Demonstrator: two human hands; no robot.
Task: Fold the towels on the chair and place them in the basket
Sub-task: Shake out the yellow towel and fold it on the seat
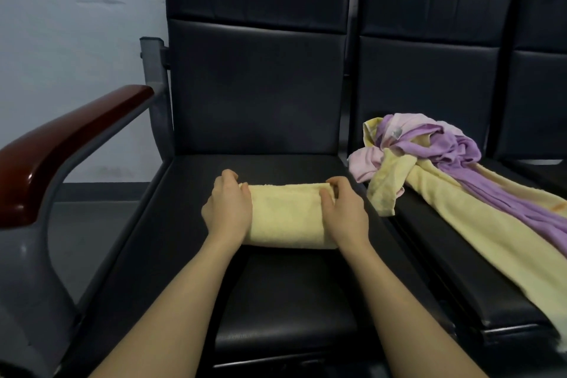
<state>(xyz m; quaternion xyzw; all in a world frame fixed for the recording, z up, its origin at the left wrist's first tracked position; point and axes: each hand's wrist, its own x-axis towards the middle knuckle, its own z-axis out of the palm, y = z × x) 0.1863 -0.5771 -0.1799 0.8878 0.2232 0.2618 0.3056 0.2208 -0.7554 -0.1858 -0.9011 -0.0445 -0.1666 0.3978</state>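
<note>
A folded yellow towel (288, 215) lies flat on the black seat (190, 242) of the left chair. My left hand (228, 209) grips the towel's left end, fingers curled over its far edge. At the right end, my right hand (343, 215) holds the towel with thumb and fingers curled round the far corner. A loose heap of towels (429, 163), purple, pink and yellow, lies on the neighbouring seat to the right, with a long yellow towel (491, 233) and a purple one trailing toward the front. No basket is in view.
The chairs form a joined row with tall black backrests (260, 70). A reddish wooden armrest (61, 147) on a grey metal frame bounds the left side. A pale wall and grey floor lie beyond it. A third seat (540, 70) shows at the far right.
</note>
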